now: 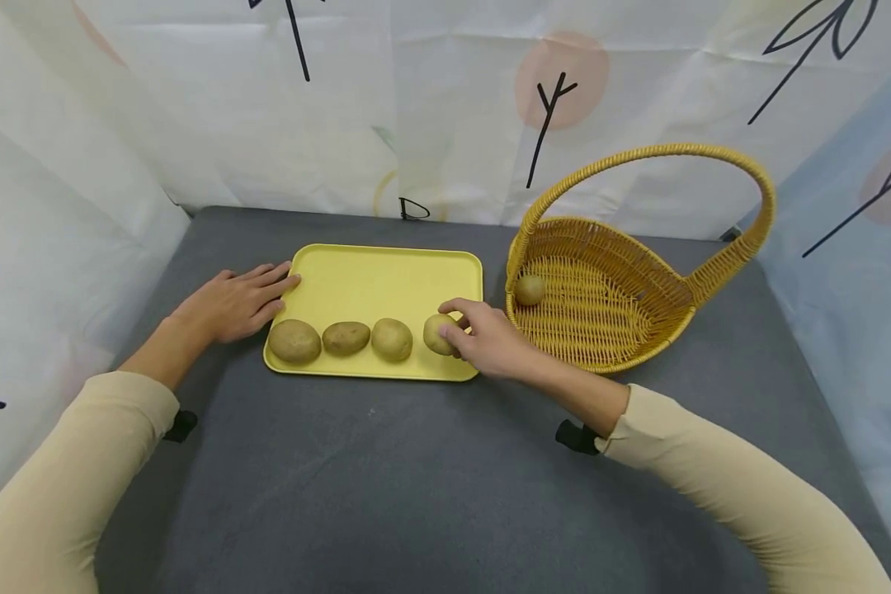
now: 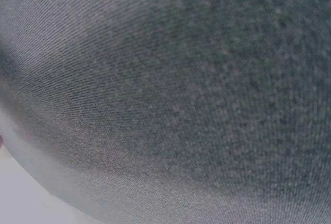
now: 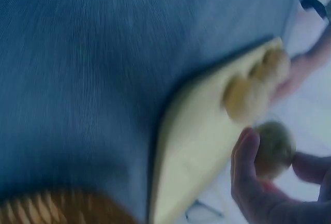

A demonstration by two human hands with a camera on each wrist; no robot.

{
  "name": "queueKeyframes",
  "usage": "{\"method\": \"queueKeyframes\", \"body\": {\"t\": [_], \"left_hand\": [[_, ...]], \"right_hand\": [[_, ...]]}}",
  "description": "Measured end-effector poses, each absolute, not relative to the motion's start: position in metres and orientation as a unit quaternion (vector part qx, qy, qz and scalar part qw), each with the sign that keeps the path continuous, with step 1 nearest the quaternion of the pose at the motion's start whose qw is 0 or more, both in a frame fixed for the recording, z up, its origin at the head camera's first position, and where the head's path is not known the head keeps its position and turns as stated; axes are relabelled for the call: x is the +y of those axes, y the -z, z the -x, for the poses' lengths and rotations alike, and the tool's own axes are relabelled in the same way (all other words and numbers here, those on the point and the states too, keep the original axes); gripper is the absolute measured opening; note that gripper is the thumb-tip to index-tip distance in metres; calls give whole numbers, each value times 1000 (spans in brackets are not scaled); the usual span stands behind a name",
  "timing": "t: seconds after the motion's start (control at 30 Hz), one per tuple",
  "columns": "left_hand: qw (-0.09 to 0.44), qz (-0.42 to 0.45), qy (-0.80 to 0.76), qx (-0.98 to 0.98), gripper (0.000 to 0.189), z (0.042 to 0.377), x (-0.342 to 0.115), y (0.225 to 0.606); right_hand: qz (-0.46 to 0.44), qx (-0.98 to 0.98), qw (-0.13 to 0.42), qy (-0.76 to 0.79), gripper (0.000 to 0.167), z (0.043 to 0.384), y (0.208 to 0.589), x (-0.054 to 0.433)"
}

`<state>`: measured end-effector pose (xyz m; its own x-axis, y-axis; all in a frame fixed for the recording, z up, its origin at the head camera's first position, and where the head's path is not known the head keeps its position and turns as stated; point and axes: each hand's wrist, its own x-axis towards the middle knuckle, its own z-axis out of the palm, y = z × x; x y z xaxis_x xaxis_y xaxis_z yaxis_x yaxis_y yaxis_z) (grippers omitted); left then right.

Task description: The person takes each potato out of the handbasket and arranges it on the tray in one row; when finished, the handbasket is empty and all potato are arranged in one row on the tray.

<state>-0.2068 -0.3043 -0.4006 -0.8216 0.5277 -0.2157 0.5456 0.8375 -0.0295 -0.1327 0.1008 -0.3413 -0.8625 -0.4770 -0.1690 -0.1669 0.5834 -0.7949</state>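
Pinched between the thumb and fingers of my right hand [image 1: 493, 337] is a round potato [image 1: 437, 335], at the right end of a yellow tray [image 1: 386, 280]. The right wrist view shows the same potato [image 3: 275, 149] between fingertips and thumb; whether it touches the tray is hard to tell. Along the tray's near side lie three potatoes: a large one [image 1: 294, 341] at the left, a flatter one [image 1: 346, 337] and a rounder one [image 1: 392, 340]. My left hand [image 1: 230, 304] lies with straight fingers on the tray's left edge. The left wrist view shows mostly grey cloth.
Right of the tray, a yellow wicker basket [image 1: 601, 330] with a tall arched handle tilts toward me. One small potato [image 1: 530, 289] lies inside at its left. Dark grey cloth [image 1: 386, 478] covers the table, and printed white curtains [image 1: 431, 107] hang behind and beside it.
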Motion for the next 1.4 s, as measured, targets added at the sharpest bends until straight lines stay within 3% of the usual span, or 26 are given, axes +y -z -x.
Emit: {"method": "queueKeyframes", "body": {"t": [0.33,0.57,0.83,0.97,1.13,1.4], "left_hand": [[101,-279,42,954,55,205,-305,400],[101,-279,42,954,55,205,-305,401],[99,-282,43,953,55,206,-305,401],[98,-283,44,953,55,206,-305,400],[101,-283,43,953,55,207,-305,400],[104,-282,42,953,55,207,-306,400]], "right_hand": [[133,894,150,401,38,130,383,74],[156,903,132,378,40,133,387,70],[202,916,119,325,56,123,370,86],[239,908,119,322,44,115,348,106],[280,891,175,311,22,118,318,138],[268,895,208,288,17,154,288,187]]}}
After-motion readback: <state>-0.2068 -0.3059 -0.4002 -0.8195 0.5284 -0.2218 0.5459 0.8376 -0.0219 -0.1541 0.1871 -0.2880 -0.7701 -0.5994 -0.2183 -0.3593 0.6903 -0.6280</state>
